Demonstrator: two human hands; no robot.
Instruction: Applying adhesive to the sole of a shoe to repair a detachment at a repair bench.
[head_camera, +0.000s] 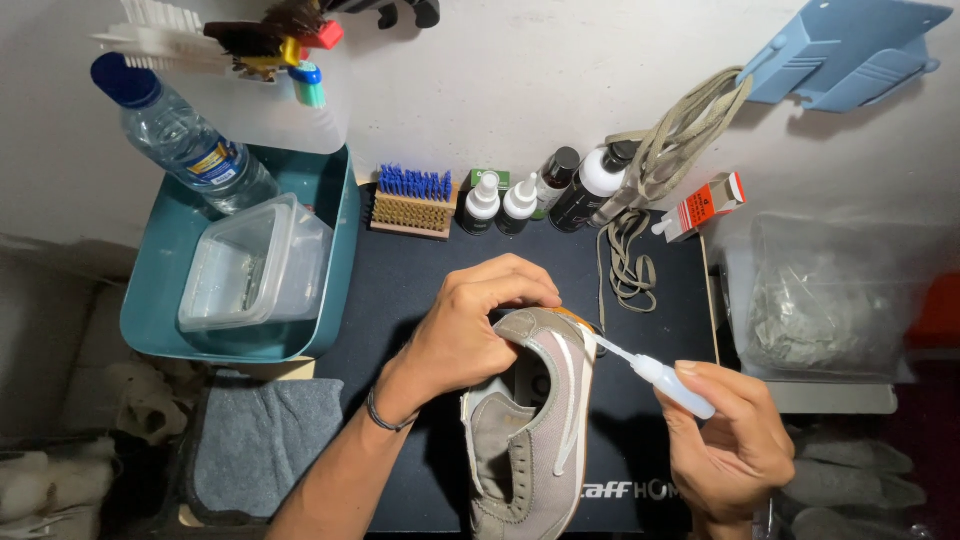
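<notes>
A grey-beige sneaker (530, 440) without laces lies on its side on a dark mat (400, 270). My left hand (470, 325) grips its heel end from above. My right hand (725, 440) pinches a small white squeeze bottle (672, 382), whose thin nozzle touches the edge of the sole near the heel. A dark band circles my left wrist.
A teal tub (335, 215) at the left holds a clear plastic container (255, 265) and a water bottle (180, 135). Brushes (412, 200), several small bottles (520, 200), beige laces (630, 255) and a small red-and-white box (705, 205) line the back. A grey cloth (260, 440) lies front left; a plastic bag (830, 295) sits right.
</notes>
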